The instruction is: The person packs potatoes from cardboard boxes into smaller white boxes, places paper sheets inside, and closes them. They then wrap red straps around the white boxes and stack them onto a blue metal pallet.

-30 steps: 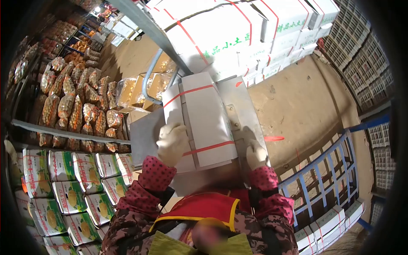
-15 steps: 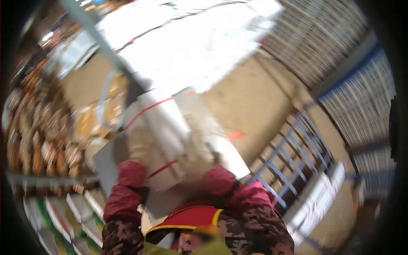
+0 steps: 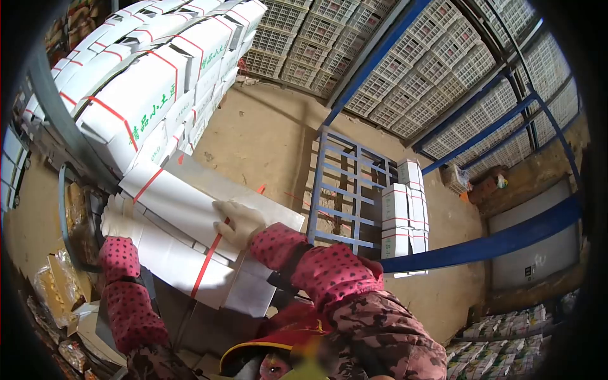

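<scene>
A white carton (image 3: 171,215) bound with red straps lies tilted in front of me, on or above a grey metal surface (image 3: 272,201). My left hand (image 3: 118,218), in a pale glove, grips the carton's left end with its fingers along the edge. My right hand (image 3: 240,225), gloved too, is on the carton's top at the near red strap (image 3: 206,266). Its fingers are bent by the strap; whether they go under it I cannot make out. The carton's underside is hidden.
Strapped white cartons (image 3: 142,88) with green lettering are stacked ahead on the left, beside a grey post (image 3: 69,123). A blue metal rack (image 3: 351,187) and more cartons (image 3: 396,212) stand to the right. Plastic crates (image 3: 405,82) line the back. A blue beam (image 3: 487,240) crosses the right side.
My view has swung to the right and sharpened. The carton and both hands now appear further left in view; both hands are still on it.
</scene>
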Motion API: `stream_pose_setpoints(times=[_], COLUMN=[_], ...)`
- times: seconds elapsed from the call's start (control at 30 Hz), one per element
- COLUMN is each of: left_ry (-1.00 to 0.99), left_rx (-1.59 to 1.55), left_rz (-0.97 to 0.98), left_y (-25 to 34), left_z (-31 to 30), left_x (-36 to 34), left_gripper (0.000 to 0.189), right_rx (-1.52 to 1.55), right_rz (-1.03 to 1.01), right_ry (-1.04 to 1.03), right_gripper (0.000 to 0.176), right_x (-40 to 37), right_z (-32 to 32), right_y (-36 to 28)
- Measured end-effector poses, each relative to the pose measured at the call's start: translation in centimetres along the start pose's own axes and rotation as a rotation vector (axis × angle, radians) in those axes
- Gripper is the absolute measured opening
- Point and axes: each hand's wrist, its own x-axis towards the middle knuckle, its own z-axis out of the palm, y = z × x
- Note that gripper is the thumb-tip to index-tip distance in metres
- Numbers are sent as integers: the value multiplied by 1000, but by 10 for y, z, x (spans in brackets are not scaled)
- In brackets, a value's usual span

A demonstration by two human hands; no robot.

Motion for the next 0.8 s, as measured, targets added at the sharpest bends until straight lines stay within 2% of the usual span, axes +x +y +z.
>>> stream_pose_setpoints(times=[0.17, 0.27, 0.3, 0.37, 0.4, 0.43, 0.47, 0.5, 0.53, 0.57, 0.6, 0.67, 0.7, 0.73, 0.8], left_ry=[-7, -35, -176, -308, -312, -310, -355, -193, -275, -293, -262, -264, -242, -212, -167], left_rx=[-57, -109, -119, 188, 151, 63, 56, -180, -213, -85, -55, -44, -25, -6, 15], left_rz=[-55, -76, -94, 85, 130, 125, 156, 228, 72, -28, 48, 33, 42, 57, 51], left_y=[23, 34, 42, 73, 76, 46, 55, 37, 55, 50, 43, 48, 47, 43, 41], left_z=[-31, -53, -72, -112, -122, -74, -93, -80, -111, -95, -84, -97, -94, -91, -89], left_x=[-14, -24, -29, -46, -59, -44, -71, -94, -133, -149, -173, -235, -262, -279, -319], left_gripper=[75, 71, 66, 44, 42, 44, 50, 55, 62, 68, 73, 74, 74, 74, 73], right_rx=[-15, -66, -23, -30, -29, -96, -155, -70, 20, 91, 161, 593, 176, -1, 101], right_rz=[71, 200, 187, 272, 307, 274, 250, 197, 156, 195, 247, 459, 151, -52, -32], right_ry=[262, 145, 185, 115, 69, 122, 166, 148, 132, 222, 316, 230, 543, 707, 704], right_gripper=[40, 42, 44, 45, 46, 48, 50, 51, 53, 51, 49, 42, 39, 37, 32], right_x=[2, -1, -4, -26, -40, -59, -84, -105, -140, -174, -209, -280, -314, -340, -392], right_z=[33, 33, 37, 33, 32, 41, 50, 53, 56, 61, 67, 53, 64, 63, 53], right_y=[12, 6, 8, -2, -6, 3, 13, 26, 37, 49, 58, 52, 61, 58, 26])
